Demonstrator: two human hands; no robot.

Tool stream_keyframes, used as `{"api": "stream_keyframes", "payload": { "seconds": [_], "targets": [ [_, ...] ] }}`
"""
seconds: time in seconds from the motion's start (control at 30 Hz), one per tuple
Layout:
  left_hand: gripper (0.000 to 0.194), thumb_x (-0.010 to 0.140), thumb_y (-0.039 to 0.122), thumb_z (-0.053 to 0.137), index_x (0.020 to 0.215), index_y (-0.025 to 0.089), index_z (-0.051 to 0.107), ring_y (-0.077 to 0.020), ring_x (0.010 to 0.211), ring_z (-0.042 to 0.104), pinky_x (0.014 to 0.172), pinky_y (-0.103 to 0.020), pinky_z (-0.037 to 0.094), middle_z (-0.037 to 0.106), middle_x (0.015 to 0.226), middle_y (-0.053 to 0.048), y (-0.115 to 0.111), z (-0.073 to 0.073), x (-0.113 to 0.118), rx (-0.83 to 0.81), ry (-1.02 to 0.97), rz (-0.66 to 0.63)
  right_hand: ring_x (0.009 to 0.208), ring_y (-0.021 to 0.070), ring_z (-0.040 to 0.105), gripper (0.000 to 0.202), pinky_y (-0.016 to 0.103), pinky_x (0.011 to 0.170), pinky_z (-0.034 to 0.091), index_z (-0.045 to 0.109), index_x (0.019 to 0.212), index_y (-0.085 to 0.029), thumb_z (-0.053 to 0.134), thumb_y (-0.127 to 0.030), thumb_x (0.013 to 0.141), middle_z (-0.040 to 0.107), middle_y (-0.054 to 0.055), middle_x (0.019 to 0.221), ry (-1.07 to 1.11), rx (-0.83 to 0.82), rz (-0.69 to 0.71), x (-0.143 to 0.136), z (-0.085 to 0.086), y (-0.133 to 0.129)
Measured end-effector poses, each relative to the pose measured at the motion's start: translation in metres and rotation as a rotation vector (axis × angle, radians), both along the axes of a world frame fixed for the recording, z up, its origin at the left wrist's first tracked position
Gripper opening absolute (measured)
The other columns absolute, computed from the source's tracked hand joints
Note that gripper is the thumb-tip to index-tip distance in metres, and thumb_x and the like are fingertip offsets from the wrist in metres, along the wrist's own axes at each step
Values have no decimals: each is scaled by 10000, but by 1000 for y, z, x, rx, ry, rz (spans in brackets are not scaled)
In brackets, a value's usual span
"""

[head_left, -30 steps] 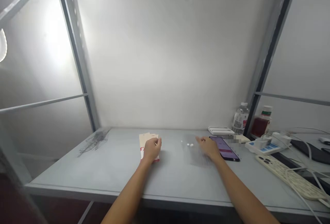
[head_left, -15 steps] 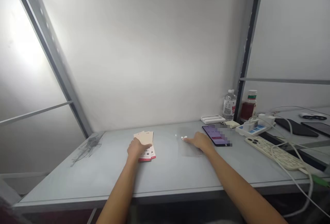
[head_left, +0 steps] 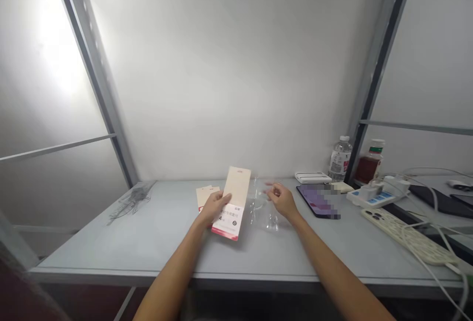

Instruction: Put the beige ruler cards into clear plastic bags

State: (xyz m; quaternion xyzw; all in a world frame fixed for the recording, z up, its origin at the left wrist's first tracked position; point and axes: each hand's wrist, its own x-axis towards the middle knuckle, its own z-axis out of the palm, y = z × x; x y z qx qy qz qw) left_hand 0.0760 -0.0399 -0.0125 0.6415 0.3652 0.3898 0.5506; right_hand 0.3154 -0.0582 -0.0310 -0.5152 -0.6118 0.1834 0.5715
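Note:
My left hand (head_left: 214,207) is closed on the edge of a cream card (head_left: 238,183) with printed text and a red lower band, held tilted above the desk. Behind that hand, more cream cards (head_left: 207,194) lie on the surface, partly hidden. To the right, my right hand (head_left: 283,200) has its fingers bent in a pinch at the top of a clear plastic bag (head_left: 264,215). The bag stands up off the desk, close to the card's right edge but not visibly around it. Its exact rim is hard to make out.
A purple-screen phone (head_left: 318,201) lies right of my right hand. Behind it are a white box-like device (head_left: 312,178), a water bottle (head_left: 340,158) and a red-filled jar (head_left: 369,161). A power strip (head_left: 373,196) and cables crowd the right; a dark tangle (head_left: 133,200) lies left.
My left hand has lifted one card from the stack and carried it right. The bag, flat before, is now raised at my right hand. The camera view has shifted slightly.

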Motion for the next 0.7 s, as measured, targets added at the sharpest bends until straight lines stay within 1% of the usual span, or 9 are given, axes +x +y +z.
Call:
{"api": "stream_keyframes", "payload": {
  "seconds": [0.03, 0.07, 0.13, 0.2, 0.33, 0.43, 0.53, 0.63, 0.7],
  "targets": [
    [346, 714, 488, 542, 768, 147, 520, -115, 524, 541, 473, -221, 413, 579, 636, -20, -2, -2, 5, 10, 21, -15, 882, 212, 575, 258, 299, 644, 468, 343, 537, -200, 514, -288, 709, 565, 78, 1066, 128, -9, 103, -3, 2, -2],
    [338, 717, 483, 540, 744, 147, 516, -115, 520, 539, 460, -214, 403, 578, 626, -20, -2, -4, 8, 19, 56, 7, 911, 225, 575, 260, 323, 675, 481, 359, 534, -193, 538, -281, 700, 529, 81, 1155, 261, -23, 206, -6, 4, -4],
    [320, 722, 466, 536, 694, 149, 500, -119, 517, 540, 442, -208, 387, 576, 609, -21, -2, -8, 11, 18, 132, 67, 962, 251, 567, 250, 379, 747, 482, 399, 527, -182, 571, -263, 689, 487, 76, 1239, 474, -49, 348, -9, 7, -8],
    [303, 718, 444, 543, 662, 153, 484, -122, 506, 538, 429, -207, 377, 571, 590, -19, -1, -10, 10, -18, 180, 89, 1015, 278, 547, 233, 419, 799, 465, 437, 524, -173, 585, -246, 689, 476, 74, 1267, 609, -70, 423, -10, 8, -11],
    [282, 704, 416, 569, 646, 158, 471, -127, 492, 538, 422, -213, 369, 565, 572, -16, 0, -9, 3, -96, 203, 15, 1089, 307, 504, 191, 438, 847, 439, 461, 527, -164, 593, -175, 665, 483, 79, 1277, 752, -157, 545, -12, 8, -15],
    [310, 703, 447, 570, 658, 157, 470, -137, 528, 557, 456, -226, 392, 591, 612, -33, -1, -7, 0, -105, 190, -35, 1102, 303, 498, 149, 431, 857, 432, 477, 547, -161, 576, -144, 657, 512, 80, 1251, 790, -202, 593, -14, 6, -15],
    [338, 708, 487, 557, 700, 156, 485, -132, 552, 559, 494, -235, 409, 596, 647, -31, -2, -7, 0, -105, 139, -106, 1042, 289, 545, 138, 409, 845, 442, 488, 543, -155, 570, -147, 653, 561, 88, 1191, 785, -228, 594, -15, 4, -14],
    [351, 703, 500, 558, 728, 156, 497, -120, 546, 544, 502, -236, 404, 581, 652, -20, -2, -9, 0, -136, 118, -160, 933, 259, 601, 142, 382, 772, 482, 477, 542, -167, 566, -162, 653, 630, 89, 1076, 788, -293, 584, -15, 2, -14],
    [354, 701, 501, 560, 732, 153, 502, -111, 541, 530, 498, -229, 393, 571, 655, -18, -2, -10, 0, -137, 127, -175, 848, 236, 628, 103, 368, 709, 506, 494, 586, -180, 562, -188, 663, 657, 76, 1005, 775, -348, 556, -16, 1, -16]
  ]
}}
